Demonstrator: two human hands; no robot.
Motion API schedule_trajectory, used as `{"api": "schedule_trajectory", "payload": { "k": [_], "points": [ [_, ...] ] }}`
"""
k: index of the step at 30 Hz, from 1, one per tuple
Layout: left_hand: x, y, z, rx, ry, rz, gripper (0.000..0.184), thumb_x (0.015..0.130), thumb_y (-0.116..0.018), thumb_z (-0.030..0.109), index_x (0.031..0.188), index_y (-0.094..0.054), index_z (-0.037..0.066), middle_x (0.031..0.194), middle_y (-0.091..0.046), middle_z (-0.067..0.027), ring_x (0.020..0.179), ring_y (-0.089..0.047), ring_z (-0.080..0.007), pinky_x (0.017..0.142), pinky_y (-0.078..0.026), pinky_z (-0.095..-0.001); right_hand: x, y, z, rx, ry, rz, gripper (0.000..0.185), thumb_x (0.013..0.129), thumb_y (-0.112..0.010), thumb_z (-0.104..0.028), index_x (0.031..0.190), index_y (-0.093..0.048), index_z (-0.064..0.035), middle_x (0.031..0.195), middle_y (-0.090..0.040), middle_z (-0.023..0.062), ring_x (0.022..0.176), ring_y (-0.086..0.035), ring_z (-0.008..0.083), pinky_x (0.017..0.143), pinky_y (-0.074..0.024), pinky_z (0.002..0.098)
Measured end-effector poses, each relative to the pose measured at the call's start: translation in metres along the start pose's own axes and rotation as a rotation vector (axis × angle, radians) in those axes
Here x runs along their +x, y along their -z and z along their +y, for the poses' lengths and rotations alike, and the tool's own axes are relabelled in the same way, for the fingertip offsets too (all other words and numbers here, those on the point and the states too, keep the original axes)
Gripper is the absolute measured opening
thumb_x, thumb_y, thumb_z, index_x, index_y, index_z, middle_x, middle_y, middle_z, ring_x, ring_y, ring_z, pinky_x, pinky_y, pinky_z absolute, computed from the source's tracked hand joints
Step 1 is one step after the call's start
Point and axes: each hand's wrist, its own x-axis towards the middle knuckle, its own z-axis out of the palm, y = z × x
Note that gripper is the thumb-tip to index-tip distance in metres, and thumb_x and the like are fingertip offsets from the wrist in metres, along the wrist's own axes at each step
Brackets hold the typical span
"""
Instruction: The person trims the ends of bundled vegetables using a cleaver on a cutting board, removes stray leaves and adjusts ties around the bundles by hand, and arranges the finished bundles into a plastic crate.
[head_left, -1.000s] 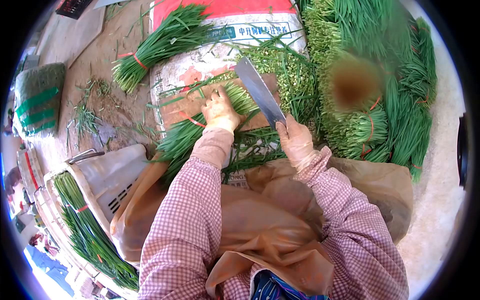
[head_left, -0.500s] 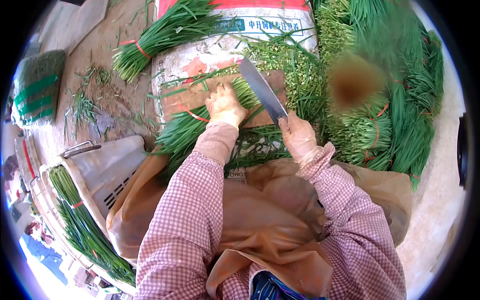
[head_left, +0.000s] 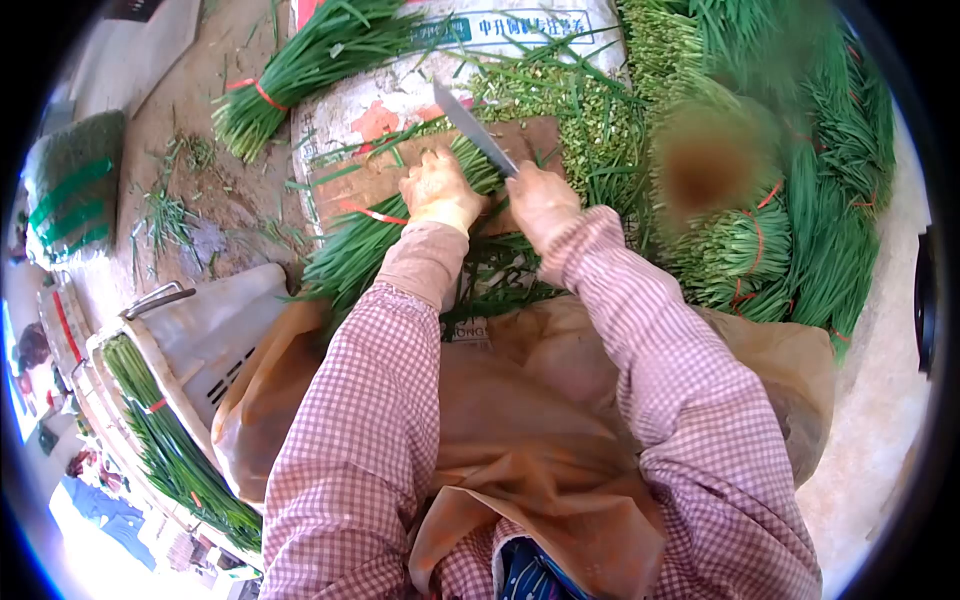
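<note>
My left hand (head_left: 440, 190) is closed around a bunch of green garlic chives (head_left: 355, 258), pressing it onto a wooden board (head_left: 345, 190). A red band (head_left: 375, 214) circles the bunch just left of that hand. My right hand (head_left: 543, 203) grips the handle of a broad-bladed knife (head_left: 472, 128). Its blade slants up and left, lying at the cut stem ends (head_left: 478, 165) close to my left fingers. Whether the edge is in the stems I cannot tell. Chopped stem bits (head_left: 600, 130) are heaped right of the board.
Another banded bunch (head_left: 255, 110) lies on the printed sack (head_left: 395, 90) at the upper left. Many bunches (head_left: 835, 210) are stacked on the right. A white crate (head_left: 215, 335) stands at the left, with chives (head_left: 170, 440) beside it. A brown apron (head_left: 530, 400) covers my lap.
My right hand has moved left with the knife, bringing the blade to the stem ends. My left hand keeps its hold on the bunch. The whole view has shifted slightly.
</note>
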Motion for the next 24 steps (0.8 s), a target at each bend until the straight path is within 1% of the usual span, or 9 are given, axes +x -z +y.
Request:
{"api": "schedule_trajectory", "payload": {
  "k": [2,6,7,15,16,17,20,23,24],
  "points": [
    [0.005,-0.019,-0.005,0.037,-0.024,0.152,0.089,0.059,-0.083,0.053,0.124,-0.050,0.003,0.116,-0.061,-0.0173,0.109,-0.061,-0.0321,0.092,-0.048,-0.0412,0.018,-0.004,0.001,0.042,0.079,0.055,0.031,0.095,-0.050,-0.028,0.100,-0.060,0.0008,0.089,-0.066,0.0260,0.087,-0.063,0.0438,0.079,-0.0500,0.0503],
    [-0.002,0.002,-0.004,0.014,0.010,0.034,0.088,0.059,-0.084,0.049,0.126,-0.049,0.002,0.120,-0.060,-0.0167,0.112,-0.060,-0.0319,0.095,-0.047,-0.0406,0.000,0.006,0.004,0.062,-0.001,-0.052,0.031,0.096,-0.050,-0.028,0.100,-0.060,0.0008,0.091,-0.066,0.0256,0.088,-0.064,0.0423,0.079,-0.0500,0.0500],
    [-0.001,0.003,-0.005,0.014,0.006,0.012,0.088,0.058,-0.084,0.047,0.126,-0.049,0.002,0.121,-0.060,-0.0164,0.113,-0.059,-0.0322,0.095,-0.047,-0.0405,-0.013,0.016,0.006,0.004,-0.045,-0.142,0.030,0.098,-0.041,-0.023,0.105,-0.058,0.0012,0.097,-0.066,0.0260,0.092,-0.065,0.0406,0.080,-0.0516,0.0477],
    [-0.004,0.001,-0.006,0.033,-0.009,0.030,0.093,0.058,-0.083,0.045,0.130,-0.045,0.002,0.124,-0.057,-0.0169,0.116,-0.057,-0.0330,0.098,-0.046,-0.0406,-0.003,-0.034,0.018,0.009,0.050,0.093,0.025,0.096,-0.046,-0.024,0.099,-0.055,-0.0016,0.082,-0.068,0.0213,0.078,-0.067,0.0387,0.071,-0.0519,0.0485],
    [-0.005,0.002,-0.006,-0.033,0.015,-0.035,0.107,0.055,-0.087,0.043,0.140,-0.034,0.004,0.132,-0.050,-0.0168,0.124,-0.050,-0.0321,0.103,-0.039,-0.0447,0.002,-0.039,0.019,0.024,0.047,0.091,0.027,0.095,-0.047,-0.028,0.100,-0.056,-0.0031,0.084,-0.068,0.0220,0.082,-0.067,0.0393,0.074,-0.0511,0.0497],
    [-0.008,0.003,-0.009,-0.024,0.000,-0.023,0.107,0.055,-0.087,0.043,0.140,-0.034,0.004,0.132,-0.050,-0.0168,0.124,-0.050,-0.0321,0.103,-0.039,-0.0447,0.005,-0.039,0.025,0.033,0.043,0.109,0.027,0.095,-0.047,-0.028,0.100,-0.056,-0.0031,0.084,-0.068,0.0220,0.082,-0.067,0.0393,0.074,-0.0511,0.0497],
    [-0.023,0.017,-0.033,-0.031,-0.158,-0.059,0.138,0.050,-0.089,0.047,0.153,-0.003,0.013,0.150,-0.031,-0.0187,0.135,-0.038,-0.0345,0.108,-0.033,-0.0489,0.010,-0.013,0.039,0.118,-0.018,0.096,0.034,0.093,-0.051,-0.035,0.104,-0.057,-0.0037,0.092,-0.067,0.0230,0.091,-0.065,0.0403,0.082,-0.0495,0.0505],
    [-0.030,0.010,-0.057,-0.023,0.001,-0.178,0.137,0.051,-0.089,0.048,0.153,-0.004,0.014,0.143,-0.045,-0.0147,0.132,-0.043,-0.0320,0.109,-0.033,-0.0472,-0.005,-0.005,0.071,0.487,-0.155,0.306,0.038,0.093,-0.053,-0.030,0.115,-0.055,0.0008,0.101,-0.065,0.0268,0.095,-0.064,0.0409,0.084,-0.0499,0.0482],
    [-0.033,0.010,-0.055,-0.034,-0.009,-0.164,0.137,0.051,-0.089,0.048,0.153,-0.004,0.014,0.143,-0.045,-0.0147,0.132,-0.043,-0.0320,0.109,-0.033,-0.0472,-0.007,-0.001,0.090,0.432,-0.262,0.238,0.042,0.092,-0.054,-0.028,0.120,-0.051,0.0031,0.104,-0.064,0.0283,0.098,-0.063,0.0417,0.086,-0.0496,0.0477]
  ]
}}
